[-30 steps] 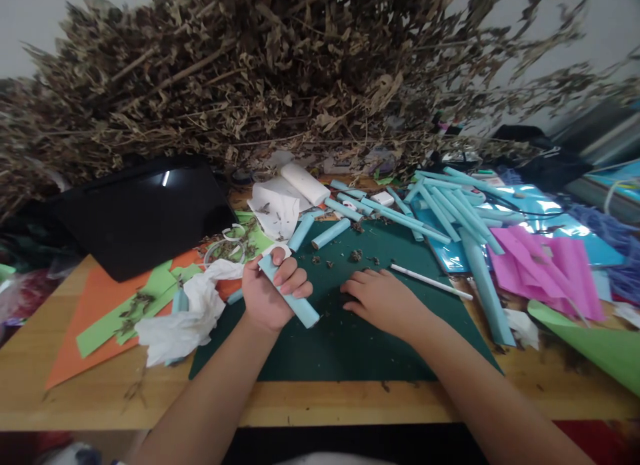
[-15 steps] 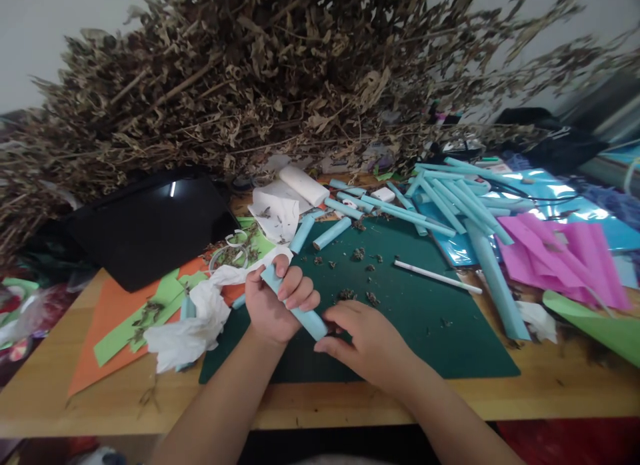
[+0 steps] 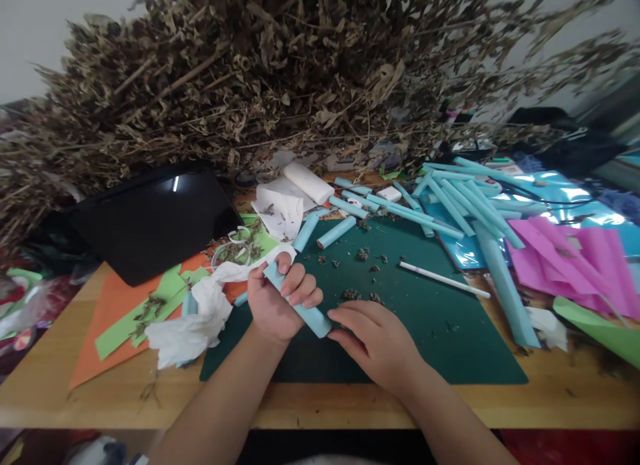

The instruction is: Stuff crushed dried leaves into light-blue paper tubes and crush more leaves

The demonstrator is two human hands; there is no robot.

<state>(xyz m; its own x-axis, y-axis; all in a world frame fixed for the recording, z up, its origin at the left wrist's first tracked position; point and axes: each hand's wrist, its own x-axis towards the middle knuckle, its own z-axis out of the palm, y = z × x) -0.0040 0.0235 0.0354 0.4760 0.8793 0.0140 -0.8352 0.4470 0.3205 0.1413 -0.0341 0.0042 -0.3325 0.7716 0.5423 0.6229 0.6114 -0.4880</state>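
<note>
My left hand (image 3: 276, 305) grips a light blue rolled paper tube (image 3: 309, 316) that slants down to the right above the dark green cutting mat (image 3: 440, 338). My right hand (image 3: 374, 340) lies palm down just right of the tube's lower end, fingertips touching or almost touching that end; whether it pinches anything is hidden. Small clumps of dried plant bits (image 3: 361, 255) are scattered on the mat beyond my hands.
A big heap of dried branches (image 3: 280, 72) fills the back. Many blue tubes (image 3: 450, 205), pink paper (image 3: 565, 258) and a white stick (image 3: 443, 278) lie right. Crumpled white tissue (image 3: 193, 322), green and orange paper (image 3: 130, 312) and a black tray (image 3: 150, 218) lie left.
My right hand drew back from the mat's middle toward me and came to the lower end of the tube. My left hand kept its grip on the tube.
</note>
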